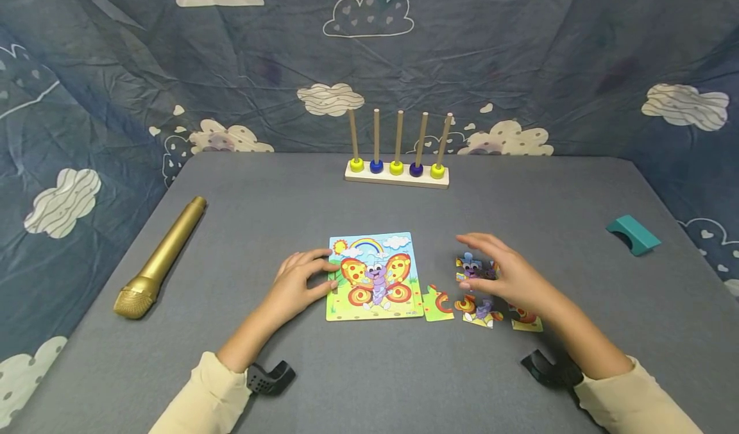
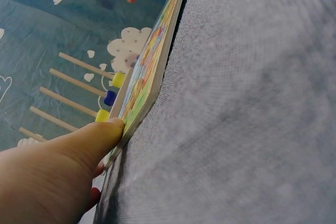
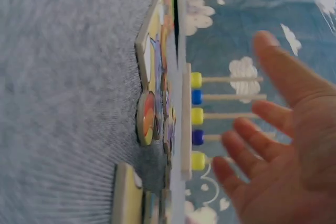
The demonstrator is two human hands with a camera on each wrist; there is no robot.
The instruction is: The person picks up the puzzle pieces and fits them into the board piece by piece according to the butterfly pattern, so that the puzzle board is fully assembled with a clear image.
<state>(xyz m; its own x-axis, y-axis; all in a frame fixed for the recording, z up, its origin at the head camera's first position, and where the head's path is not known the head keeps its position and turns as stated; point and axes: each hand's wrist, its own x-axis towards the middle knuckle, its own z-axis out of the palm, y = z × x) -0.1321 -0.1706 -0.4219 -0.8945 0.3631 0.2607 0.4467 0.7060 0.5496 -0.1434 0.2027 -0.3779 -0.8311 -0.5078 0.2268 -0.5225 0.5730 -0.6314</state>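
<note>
Nearest: 2 cream sleeves (image 1: 202,395) and 2 black wrist mounts (image 1: 271,379), one per arm.

Hands: 2, well apart. Left hand (image 1: 297,283) lies at the left edge of the butterfly puzzle board (image 1: 375,277), thumb tip touching it, fingers separate; firmness of contact cannot be told. Right hand (image 1: 514,283) is over the jigsaw pieces (image 1: 480,312), thumb and fingers spread, nothing held.

Jigsaw pieces: at least 5, right of the board — a green corner piece (image 1: 437,307) just beside it (contact unclear), one with the feet, a wing corner piece (image 1: 528,322), a face piece (image 1: 470,265), and one partly hidden by the right hand. Others may lie under the palm. Butterfly puzzle board: 1, flat on the grey table (image 1: 288,209), picture whole.

Step, as judged: selecting a loose piece while the left hand steadies the board, which probably serves as pattern. Next move calls for lowering the right thumb and fingers to one piece's edges and pinching it — neighbours undisturbed.

Farther out: 1 gold microphone (image 1: 163,254), left; 1 teal arch block (image 1: 636,234), right.

Far: 1 peg stand (image 1: 369,176), 5 pegs (image 1: 399,136), 5 beads (image 1: 396,168) (3 yellow, 2 blue), one per peg. Behind: cloud-print backdrop (image 1: 491,49).
</note>
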